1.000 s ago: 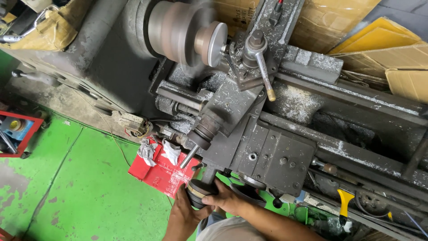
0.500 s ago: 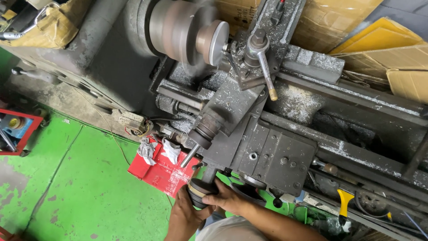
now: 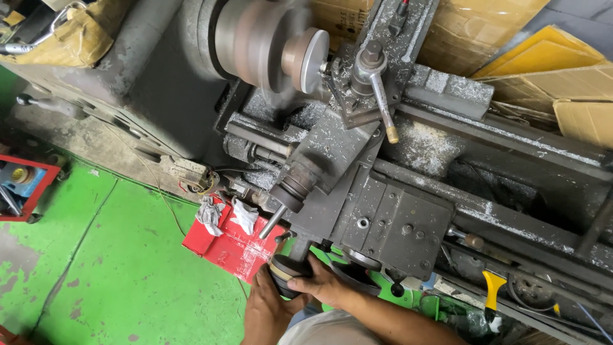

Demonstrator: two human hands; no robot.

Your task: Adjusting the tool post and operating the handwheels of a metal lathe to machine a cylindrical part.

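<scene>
Spanning the view diagonally, the lathe point(image 3: 408, 191) is seen with its chuck point(image 3: 268, 45) spinning. The handwheel point(image 3: 290, 271), its axis pointing toward the operator, is clasped at the carriage front by the left hand point(image 3: 265, 310) and right hand point(image 3: 322, 284). Grip and positions are unchanged from before.

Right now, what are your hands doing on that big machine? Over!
Left hand and right hand both gripping the black handwheel. Chuck blurred, spinning. Red box beside left hand. Nothing blocking.
</scene>
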